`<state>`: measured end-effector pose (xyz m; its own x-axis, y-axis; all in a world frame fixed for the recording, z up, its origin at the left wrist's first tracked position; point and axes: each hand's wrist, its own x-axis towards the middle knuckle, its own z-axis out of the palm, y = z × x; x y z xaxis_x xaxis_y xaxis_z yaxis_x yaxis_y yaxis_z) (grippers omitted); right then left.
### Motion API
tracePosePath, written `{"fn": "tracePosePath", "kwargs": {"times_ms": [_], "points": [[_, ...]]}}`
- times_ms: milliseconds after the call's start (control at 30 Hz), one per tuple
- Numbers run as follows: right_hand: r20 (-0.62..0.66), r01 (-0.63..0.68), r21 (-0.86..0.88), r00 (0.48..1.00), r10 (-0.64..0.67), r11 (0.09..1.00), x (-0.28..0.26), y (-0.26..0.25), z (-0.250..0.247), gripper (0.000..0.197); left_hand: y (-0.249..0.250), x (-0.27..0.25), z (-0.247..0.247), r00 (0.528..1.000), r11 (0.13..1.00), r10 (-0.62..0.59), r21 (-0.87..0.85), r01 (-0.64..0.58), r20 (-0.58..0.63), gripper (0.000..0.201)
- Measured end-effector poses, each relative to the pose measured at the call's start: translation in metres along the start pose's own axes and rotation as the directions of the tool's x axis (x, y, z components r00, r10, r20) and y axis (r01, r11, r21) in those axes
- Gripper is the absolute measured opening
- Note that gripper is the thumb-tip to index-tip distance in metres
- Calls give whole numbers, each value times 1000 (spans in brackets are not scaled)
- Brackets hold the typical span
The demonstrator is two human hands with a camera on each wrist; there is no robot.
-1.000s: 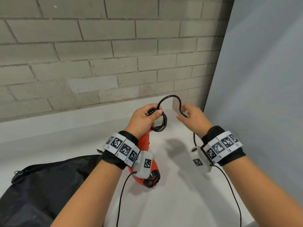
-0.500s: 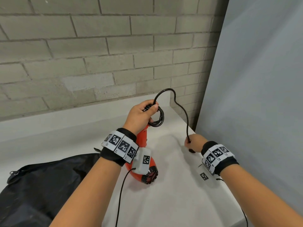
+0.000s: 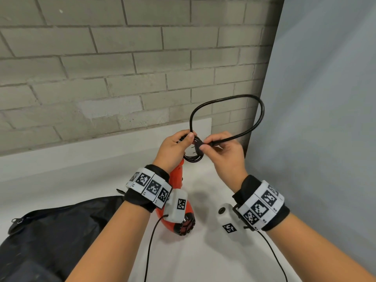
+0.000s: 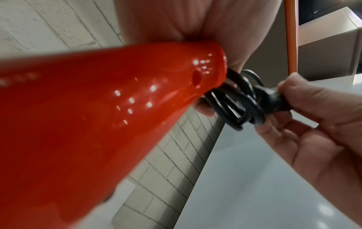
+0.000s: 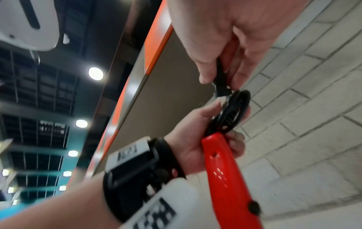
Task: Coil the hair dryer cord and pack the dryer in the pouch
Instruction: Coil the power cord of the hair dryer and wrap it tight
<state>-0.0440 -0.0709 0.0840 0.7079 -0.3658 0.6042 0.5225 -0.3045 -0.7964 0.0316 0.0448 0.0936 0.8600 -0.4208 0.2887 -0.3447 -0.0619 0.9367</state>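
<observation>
Two hands work above the white desk [image 3: 203, 257]. Left hand [image 3: 173, 148] grips the red hair dryer [image 3: 177, 180] by its handle end, thumb pinning the coiled cord [image 3: 225, 110]. Right hand [image 3: 225, 154] pinches the plug [image 3: 198, 143] against the coil. Black pouch [image 3: 50, 237] lies at left, zipper open; contents not visible.

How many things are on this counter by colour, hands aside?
Red: 1, the hair dryer.
Black: 2, its cord, partly coiled at the handle, and the pouch.
Total: 3.
</observation>
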Motion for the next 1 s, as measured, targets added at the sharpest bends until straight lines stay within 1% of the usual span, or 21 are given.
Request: {"fn": "tracePosePath", "kwargs": {"times_ms": [133, 167, 233, 300, 400, 500, 567, 633, 667, 700, 733, 767, 833, 900, 933, 967, 1000], "points": [[-1, -48, -190, 999, 48, 981, -4, 12, 10, 33, -1, -1, 3, 1000, 1000, 7, -8, -7, 30, 17], [-8, -40, -224, 999, 39, 974, -5, 15, 13, 31, -1, -1, 4, 999, 1000, 11, 3, -11, 36, 17], [-24, 10, -305, 1000, -18, 952, -3, 20, 18, 26, -1, -1, 7, 999, 1000, 17, 25, -18, 50, 18], [-12, 31, -325, 999, -37, 945, 2, 26, 21, 25, -1, -2, 10, 996, 1000, 15, 8, -16, 83, 17], [82, -44, -248, 994, 66, 968, 9, 27, 19, 25, 1, -5, 15, 989, 998, 25, -59, -17, 143, 17], [221, 19, -311, 974, 53, 950, 12, 30, 9, 32, 2, -3, 15, 984, 998, 36, -51, -27, 172, 16], [265, -29, -315, 957, 117, 949, 10, 36, -1, 33, 1, -1, 12, 986, 999, 34, -24, -31, 164, 17], [310, -41, -327, 939, 148, 944, 6, 49, -13, 23, -1, 0, 8, 990, 999, 37, -27, -34, 133, 21], [320, -59, -365, 929, 185, 929, 4, 58, -19, 16, -2, 1, 5, 992, 999, 37, -39, -32, 117, 24], [317, -91, -429, 917, 244, 899, 2, 67, -25, 15, -2, 2, 3, 994, 998, 35, -57, -29, 104, 27], [305, -130, -515, 896, 323, 847, 0, 78, -32, 18, -3, 2, 2, 995, 997, 29, -71, -22, 94, 28], [297, -168, -600, 861, 413, 782, -2, 88, -37, 21, -3, 2, 0, 996, 997, 24, -76, -18, 83, 27], [296, -230, -709, 761, 578, 666, -6, 104, -46, 24, -5, 3, -2, 998, 996, 17, -90, -12, 59, 24], [297, -258, -764, 673, 677, 591, -11, 112, -49, 25, -7, 2, -3, 999, 992, 13, -125, -8, 42, 22], [298, -250, -793, 636, 712, 556, -12, 112, -49, 25, -7, 2, -3, 999, 991, 16, -134, -10, 44, 22], [303, -211, -836, 591, 748, 506, -13, 111, -47, 24, -7, 1, -3, 999, 991, 15, -136, -8, 50, 22], [309, -129, -885, 554, 773, 446, -13, 108, -45, 23, -7, 1, -3, 998, 990, 11, -138, -3, 58, 22]]}}
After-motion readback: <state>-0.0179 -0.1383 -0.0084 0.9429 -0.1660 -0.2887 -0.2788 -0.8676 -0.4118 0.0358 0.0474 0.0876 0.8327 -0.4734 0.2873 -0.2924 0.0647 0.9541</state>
